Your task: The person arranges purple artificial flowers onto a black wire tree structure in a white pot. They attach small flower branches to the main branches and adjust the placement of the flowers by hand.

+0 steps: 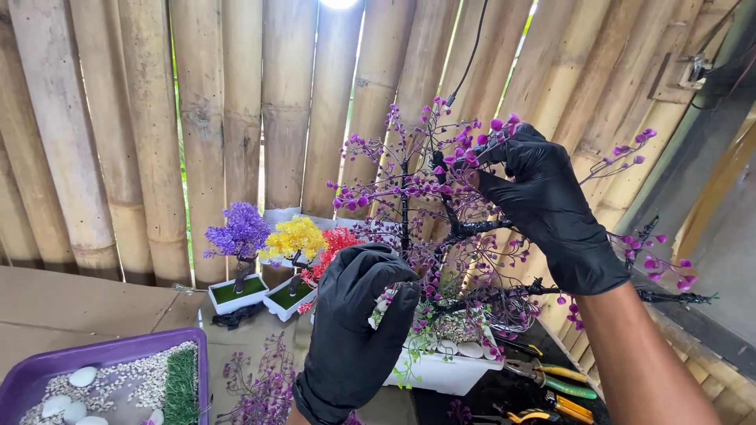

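In front of a bamboo wall (pixel 142 118), a wire bonsai tree (pixel 441 205) with purple and pink bead leaves stands in a white rectangular pot (pixel 441 370) on the worktable. Its dark twisted trunk is up, many branches already spread and carry beads, and white pebbles and green sprigs lie at its base, so the tree looks largely built. The upper twigs look unevenly fanned, so the crown seems to be the part in hand now.

The right hand (pixel 547 208), in a black glove, is closed in a pinch on a beaded twig near the top of the crown. The left hand (pixel 358 330), also gloved in black, is curled around the lower trunk just above the pot, steadying it.

Beside the pot to the right lie pliers (pixel 551 378) with green and yellow handles. Loose purple sprigs (pixel 264 386) lie in front. To the left sits a purple tray (pixel 102 358) holding gravel, white stones and a strip of fake grass. Behind stand three small finished trees: purple (pixel 236 232), yellow (pixel 293 238) and red (pixel 337 240).
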